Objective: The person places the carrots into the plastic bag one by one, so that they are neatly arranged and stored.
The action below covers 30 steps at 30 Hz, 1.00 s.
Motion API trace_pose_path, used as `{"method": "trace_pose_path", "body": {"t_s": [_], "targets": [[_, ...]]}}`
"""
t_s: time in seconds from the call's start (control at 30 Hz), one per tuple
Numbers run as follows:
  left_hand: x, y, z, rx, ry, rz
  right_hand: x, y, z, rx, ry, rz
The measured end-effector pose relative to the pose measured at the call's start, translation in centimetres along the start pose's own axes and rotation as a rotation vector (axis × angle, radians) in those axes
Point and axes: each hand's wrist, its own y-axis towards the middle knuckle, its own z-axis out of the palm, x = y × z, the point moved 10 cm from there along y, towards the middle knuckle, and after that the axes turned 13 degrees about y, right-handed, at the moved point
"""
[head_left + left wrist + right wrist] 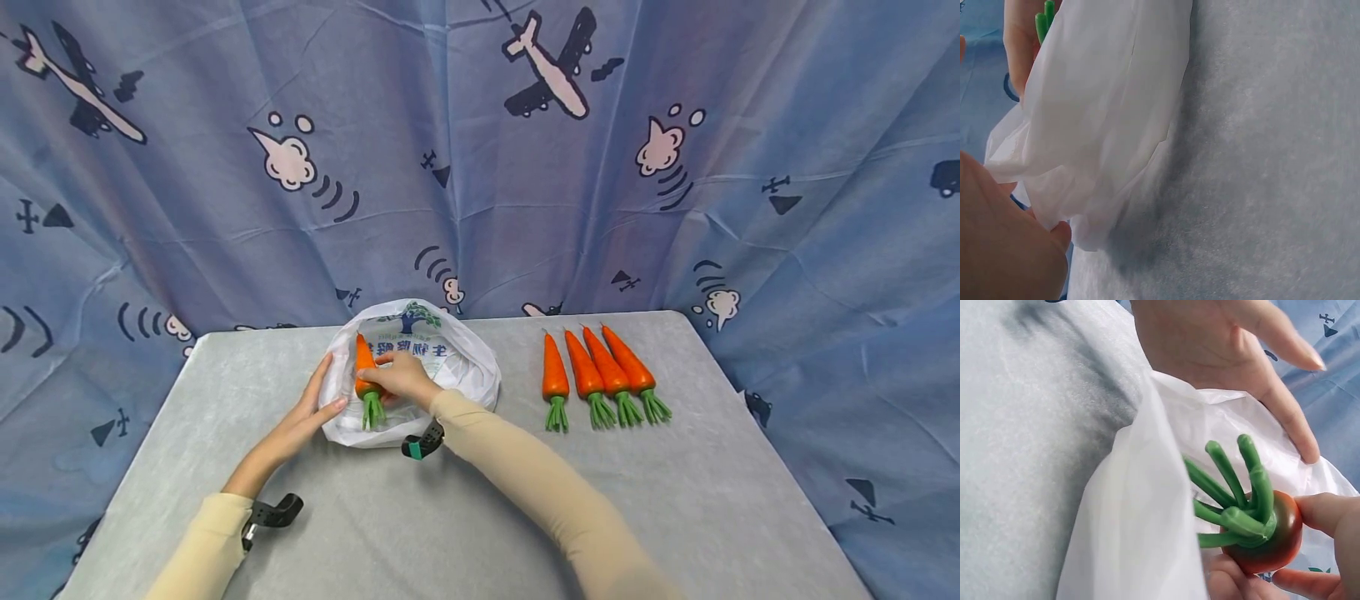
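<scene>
A white plastic bag (468,367) with printed lettering and a tree lies with its mouth spread wide. Inside the mouth, my right hand (407,375) holds an orange carrot (364,357), its green stems toward me. The right wrist view shows fingers and thumb round the carrot's top (1282,540), close to its stems. My left hand (302,418) is at the bag's left rim, thumb and fingers fairly straight and spread apart. Its thumb overlaps the bag's inside, while the other fingers lie along the left side. In the left wrist view, bag plastic (1104,106) bulges beside that hand.
Several more carrots (587,367) lie in a row on the grey-white table (450,533), right of the bag, stems toward me. Behind the table hangs a blue printed curtain (450,167). Black straps (273,510) sit on both wrists.
</scene>
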Motion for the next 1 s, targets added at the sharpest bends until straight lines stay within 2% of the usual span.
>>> {"method": "trace_pose_path", "body": {"t_s": [0.17,1.0], "targets": [[0.2,0.0,0.1,0.004,0.008,-0.007,-0.6,0.2,0.6,-0.005,0.006,0.034],[-0.2,-0.1,0.1,0.007,0.001,-0.016,-1.6,0.7,2.1,-0.006,0.048,0.048]]}}
